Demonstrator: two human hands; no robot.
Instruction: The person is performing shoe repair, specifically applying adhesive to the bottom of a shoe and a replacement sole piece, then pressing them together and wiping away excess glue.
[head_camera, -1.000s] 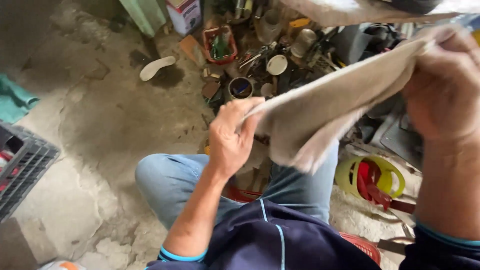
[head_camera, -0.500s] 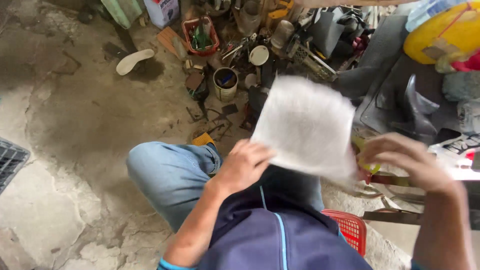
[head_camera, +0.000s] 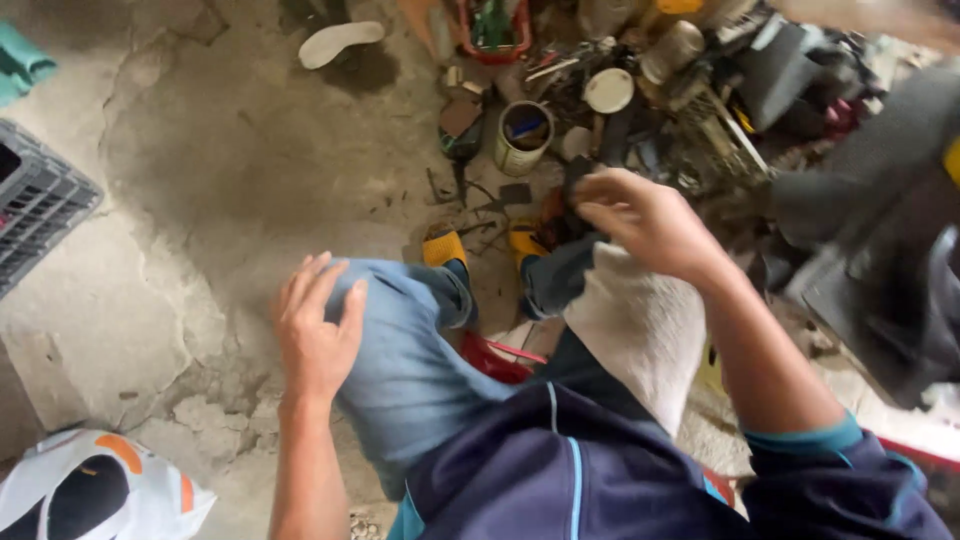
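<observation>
Right hand (head_camera: 645, 222), fingers pinched on the white cloth (head_camera: 640, 335); tool clutter crowds twelve o'clock. Left hand (head_camera: 318, 325), fingers spread, rests on the knee; bare concrete floor (head_camera: 200, 180) at ten.

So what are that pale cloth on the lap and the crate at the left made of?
Cloth: looks like soft matte woven or terry fabric; it drapes over the right thigh. Crate: probably moulded grey plastic, with an open grid wall.

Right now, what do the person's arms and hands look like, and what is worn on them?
Both hands are bare: no gloves, rings or watch visible on the left hand or the right hand. The forearms are bare too. A dark navy sleeve with a teal cuff covers the right upper arm, pushed back above the elbow; the left sleeve is out of view.
</observation>
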